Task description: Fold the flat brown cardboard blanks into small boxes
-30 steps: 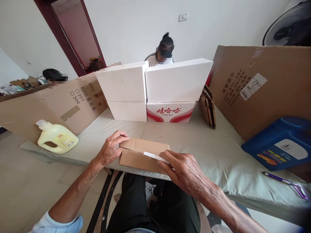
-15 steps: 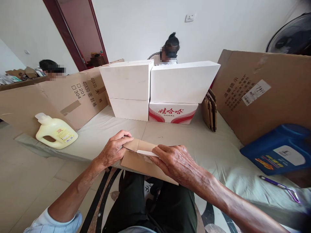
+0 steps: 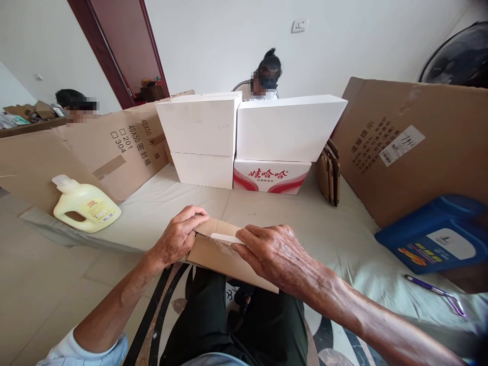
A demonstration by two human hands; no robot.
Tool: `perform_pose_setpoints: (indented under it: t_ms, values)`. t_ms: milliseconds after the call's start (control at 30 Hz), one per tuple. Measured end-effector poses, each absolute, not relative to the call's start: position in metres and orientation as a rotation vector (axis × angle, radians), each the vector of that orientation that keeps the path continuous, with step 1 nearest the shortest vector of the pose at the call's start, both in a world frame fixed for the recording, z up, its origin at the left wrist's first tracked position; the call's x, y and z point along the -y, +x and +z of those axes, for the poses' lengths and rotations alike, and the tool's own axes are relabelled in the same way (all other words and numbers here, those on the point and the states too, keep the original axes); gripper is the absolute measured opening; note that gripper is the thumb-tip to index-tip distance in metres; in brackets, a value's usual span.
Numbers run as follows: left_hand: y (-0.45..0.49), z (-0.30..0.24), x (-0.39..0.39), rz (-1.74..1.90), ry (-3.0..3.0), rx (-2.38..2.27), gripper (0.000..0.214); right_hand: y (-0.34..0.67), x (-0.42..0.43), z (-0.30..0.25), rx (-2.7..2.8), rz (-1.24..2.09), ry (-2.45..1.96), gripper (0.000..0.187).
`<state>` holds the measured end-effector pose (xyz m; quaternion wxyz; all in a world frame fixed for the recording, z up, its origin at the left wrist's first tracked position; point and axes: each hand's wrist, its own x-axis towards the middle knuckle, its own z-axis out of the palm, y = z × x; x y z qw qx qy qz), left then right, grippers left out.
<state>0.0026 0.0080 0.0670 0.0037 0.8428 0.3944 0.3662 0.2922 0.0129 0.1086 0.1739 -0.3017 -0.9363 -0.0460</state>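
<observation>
Brown carton (image 3: 227, 260), seemingly white tool (image 3: 223, 238)

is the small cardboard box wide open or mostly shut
Mostly shut: the small cardboard box shows only a narrow dark gap along its seam near the left hand; the part under the right hand is hidden.
</observation>
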Motion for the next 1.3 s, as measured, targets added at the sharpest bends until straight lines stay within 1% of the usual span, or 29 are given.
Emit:
perform_pose_setpoints:
  t_ms: [200,467,633,767,900,1033,1300]
  values:
    - [0.005,0.067,-0.008,1.139,2.627,-1.233,0.06,0.286,-0.017,0.104,2.695,-0.144,-0.884,0.042]
    - [0.005,0.064,-0.009,1.172,2.646,-1.23,0.053,0.276,-0.014,0.113,2.797,-0.204,-1.009,0.025]
    - [0.006,0.056,-0.009,1.211,2.614,-1.27,0.051,0.279,-0.018,0.121,2.843,-0.152,-1.095,0.03]
    - [0.0,0.05,-0.006,1.192,2.554,-1.291,0.049,0.278,-0.024,0.126,2.881,-0.124,-1.019,0.032]
    - [-0.007,0.045,-0.002,1.161,2.444,-1.299,0.048,0.272,-0.028,0.134,2.961,-0.158,-0.992,0.031]
    - [-0.007,0.042,0.002,1.198,2.349,-1.315,0.042,0.273,-0.032,0.139,2.997,-0.212,-1.002,0.031]
    - [0.005,0.038,0.01,1.26,2.308,-1.377,0.04,0.313,-0.043,0.131,2.953,-0.278,-0.953,0.03]
